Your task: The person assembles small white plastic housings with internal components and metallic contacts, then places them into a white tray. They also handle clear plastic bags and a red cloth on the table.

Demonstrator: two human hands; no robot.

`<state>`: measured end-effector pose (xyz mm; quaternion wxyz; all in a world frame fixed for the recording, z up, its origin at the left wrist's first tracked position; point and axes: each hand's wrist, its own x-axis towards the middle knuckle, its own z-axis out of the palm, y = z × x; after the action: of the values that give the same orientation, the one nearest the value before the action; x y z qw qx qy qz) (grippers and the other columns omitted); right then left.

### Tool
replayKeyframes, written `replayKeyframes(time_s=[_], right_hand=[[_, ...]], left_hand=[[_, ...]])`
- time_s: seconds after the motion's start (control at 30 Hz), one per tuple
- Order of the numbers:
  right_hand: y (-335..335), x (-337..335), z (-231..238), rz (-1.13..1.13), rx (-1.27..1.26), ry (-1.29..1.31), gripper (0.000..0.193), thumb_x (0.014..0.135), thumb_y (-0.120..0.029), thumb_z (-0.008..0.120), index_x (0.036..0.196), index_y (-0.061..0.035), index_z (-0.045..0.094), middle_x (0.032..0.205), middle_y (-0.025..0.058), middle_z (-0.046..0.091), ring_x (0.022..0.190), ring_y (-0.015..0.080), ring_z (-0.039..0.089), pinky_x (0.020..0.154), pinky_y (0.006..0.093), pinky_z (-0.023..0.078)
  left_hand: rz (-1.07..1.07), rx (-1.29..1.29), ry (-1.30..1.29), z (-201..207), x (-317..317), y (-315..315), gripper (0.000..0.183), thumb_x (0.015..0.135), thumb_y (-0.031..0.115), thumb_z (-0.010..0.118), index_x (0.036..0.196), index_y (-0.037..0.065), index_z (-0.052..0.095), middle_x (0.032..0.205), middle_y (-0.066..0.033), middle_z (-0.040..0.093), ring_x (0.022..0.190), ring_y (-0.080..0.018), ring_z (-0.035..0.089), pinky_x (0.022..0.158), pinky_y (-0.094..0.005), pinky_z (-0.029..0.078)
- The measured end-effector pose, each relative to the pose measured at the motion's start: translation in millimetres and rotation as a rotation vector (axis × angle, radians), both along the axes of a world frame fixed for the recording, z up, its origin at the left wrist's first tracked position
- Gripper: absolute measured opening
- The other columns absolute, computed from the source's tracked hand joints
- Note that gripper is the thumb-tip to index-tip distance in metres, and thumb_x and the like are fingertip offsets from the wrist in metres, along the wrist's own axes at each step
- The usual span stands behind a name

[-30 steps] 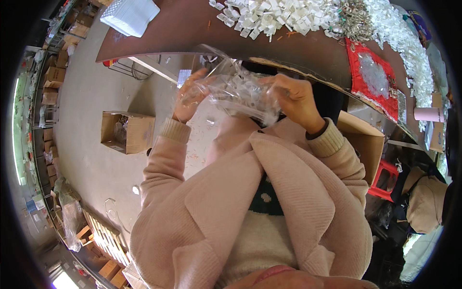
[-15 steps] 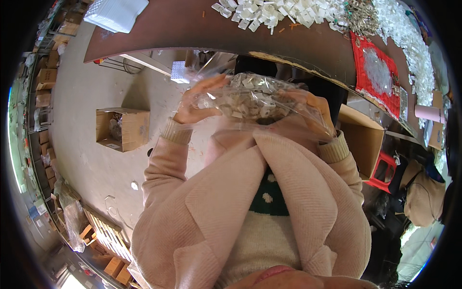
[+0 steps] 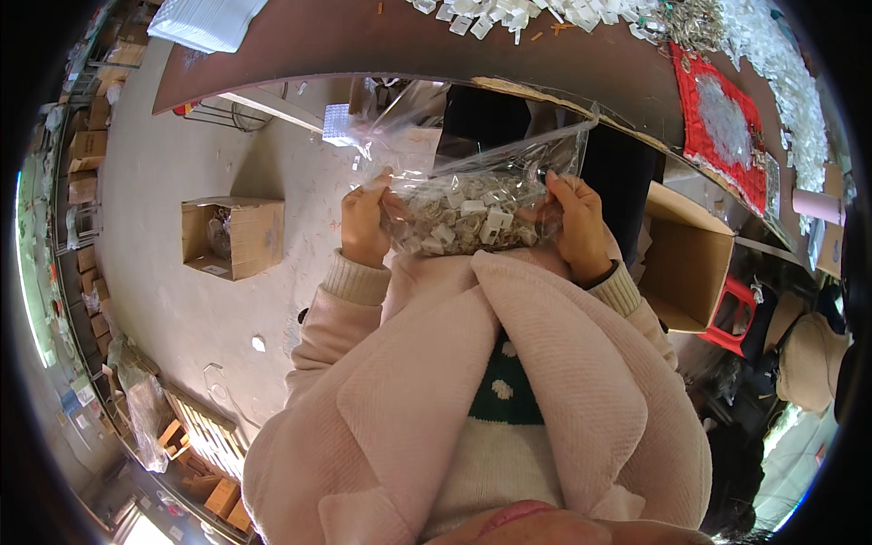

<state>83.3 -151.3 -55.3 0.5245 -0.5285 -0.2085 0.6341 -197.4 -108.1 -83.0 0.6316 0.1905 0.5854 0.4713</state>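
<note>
A clear plastic bag (image 3: 472, 213) hangs in front of my chest, its lower part filled with small white plastic pieces and metal-coloured bits. My left hand (image 3: 367, 220) pinches the bag's left side. On the other side my right hand (image 3: 579, 218) grips it with thumb and fingers. The bag's upper part stands loose and creased above the contents, its top right corner pointing up. Whether the bag's mouth is sealed cannot be made out.
Ahead lies a brown table (image 3: 363, 45) with a chipped edge, bearing a heap of white plastic pieces (image 3: 509, 13), a red cloth (image 3: 719, 127) and stacked white trays (image 3: 204, 20). Cardboard boxes stand at left (image 3: 254, 241) and right (image 3: 686, 263), near a red stool (image 3: 734, 316).
Both hands have shifted from cradling the bag's sides to pinching its edges lower down. The bag now hangs more upright, its empty top raised and its contents settled at the bottom.
</note>
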Motion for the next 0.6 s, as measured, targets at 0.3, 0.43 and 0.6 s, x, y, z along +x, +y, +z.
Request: replayKeyframes(time_s=[0.3,0.43,0.6], right_hand=[[2,-1,3,-0.01,-0.088,0.17,0.029,0.099,-0.017,0.057,0.081,0.0056,0.06,0.072,0.0092,0.059,0.071,0.0258,0.071,0.064,0.0303,0.059],[6,-1,2,-0.003,-0.189,0.154,0.029,0.099,-0.015,0.057,0.083,0.0095,0.06,0.074,0.015,0.061,0.069,0.0276,0.07,0.064,0.0313,0.06],[9,-1,5,0.014,-0.204,0.169,0.028,0.098,-0.014,0.057,0.087,0.0112,0.06,0.078,0.0185,0.064,0.069,0.0281,0.071,0.066,0.0334,0.061]], left_hand=[[0.135,-0.11,-0.063,-16,-13,-4,0.035,0.092,0.023,0.069,0.065,0.005,0.055,0.059,-0.0054,0.052,0.05,-0.015,0.048,0.049,-0.0322,0.045],[0.117,0.078,0.28,14,-27,0,0.024,0.094,0.023,0.067,0.083,0.003,0.06,0.073,-0.0038,0.056,0.065,-0.0147,0.053,0.06,-0.0324,0.05],[-0.135,1.648,0.976,78,-13,4,0.013,0.091,0.011,0.065,0.09,-0.001,0.061,0.081,-0.0103,0.06,0.076,-0.0216,0.061,0.075,-0.0341,0.054]])
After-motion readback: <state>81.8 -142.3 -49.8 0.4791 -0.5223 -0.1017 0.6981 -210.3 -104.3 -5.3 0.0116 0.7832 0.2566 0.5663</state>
